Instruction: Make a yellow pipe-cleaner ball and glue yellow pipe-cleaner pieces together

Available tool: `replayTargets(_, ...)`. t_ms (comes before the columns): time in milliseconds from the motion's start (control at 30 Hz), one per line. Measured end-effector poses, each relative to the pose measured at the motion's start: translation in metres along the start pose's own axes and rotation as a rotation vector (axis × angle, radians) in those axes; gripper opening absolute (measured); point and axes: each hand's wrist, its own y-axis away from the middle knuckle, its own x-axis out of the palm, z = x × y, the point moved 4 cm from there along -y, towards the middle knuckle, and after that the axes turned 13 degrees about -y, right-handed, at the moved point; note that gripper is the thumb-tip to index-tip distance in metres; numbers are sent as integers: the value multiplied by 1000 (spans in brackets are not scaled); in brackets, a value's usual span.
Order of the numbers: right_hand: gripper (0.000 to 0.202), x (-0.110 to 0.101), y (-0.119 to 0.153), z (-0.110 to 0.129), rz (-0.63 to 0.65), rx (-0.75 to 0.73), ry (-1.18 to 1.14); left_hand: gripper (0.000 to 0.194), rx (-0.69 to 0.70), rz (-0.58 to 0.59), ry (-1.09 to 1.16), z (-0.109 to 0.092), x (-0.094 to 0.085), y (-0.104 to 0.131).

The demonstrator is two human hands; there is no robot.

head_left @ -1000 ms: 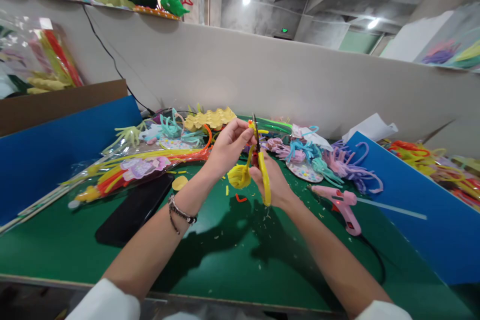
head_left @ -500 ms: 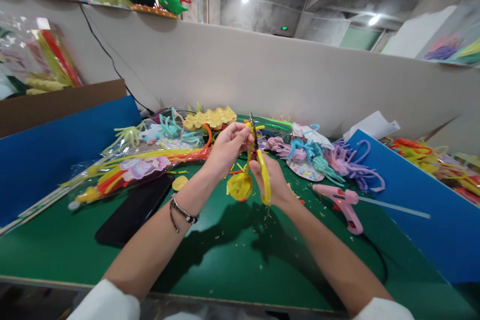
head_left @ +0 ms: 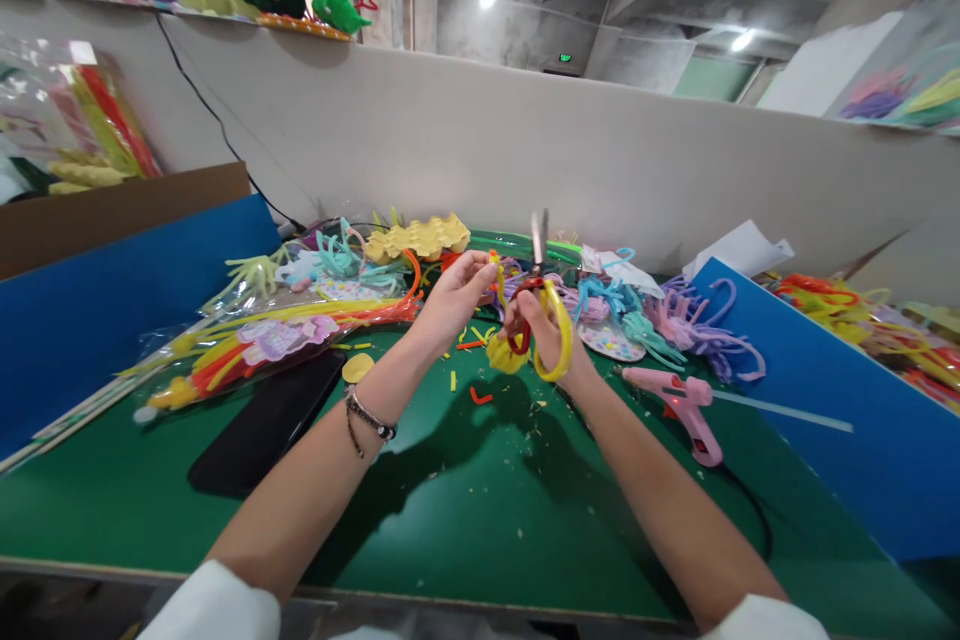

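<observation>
Two hands work above the green table (head_left: 442,530): the left (head_left: 459,295) pinches the top of the yellow craft piece (head_left: 507,354), its round part hanging lower; the right (head_left: 546,330) grasps the scissors (head_left: 540,255).

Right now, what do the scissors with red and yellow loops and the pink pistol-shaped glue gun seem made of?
Scissors: blades look like metal, from their grey shine; the smooth, slightly glossy loops suggest plastic, though a coating is possible. Pink glue gun: probably hard plastic with a smooth finish, from its evenly coloured, moulded-looking body.
</observation>
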Motion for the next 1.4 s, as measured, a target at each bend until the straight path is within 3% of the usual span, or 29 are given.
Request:
replayTargets(133,40,-14,-7,5,-185,-58,-211,7,89,195,-170,-5,5,2)
replayTargets(233,29,-17,-7,11,-190,-97,-282,8,147,264,-285,-6,10,3)
replayTargets(400,18,-16,-5,15,-143,-47,-219,9,194,280,-423,-1,13,3)
replayTargets(600,19,-21,-4,13,-192,-32,-264,7,394,190,-693,-9,10,7)
replayTargets(733,19,-19,-3,9,-123,15,-411,4,607,61,-888,-21,7,12)
replayTargets(900,22,-16,-3,6,-95,13,-464,7,806,6,-954,-27,5,17)
replayTargets(1133,28,-5,1,11,-165,-54,-201,7,876,-145,-1053,-30,7,21)
replayTargets(1400,17,-21,-1,20,-274,-111,-117,15,981,-64,-1130,-26,6,18)
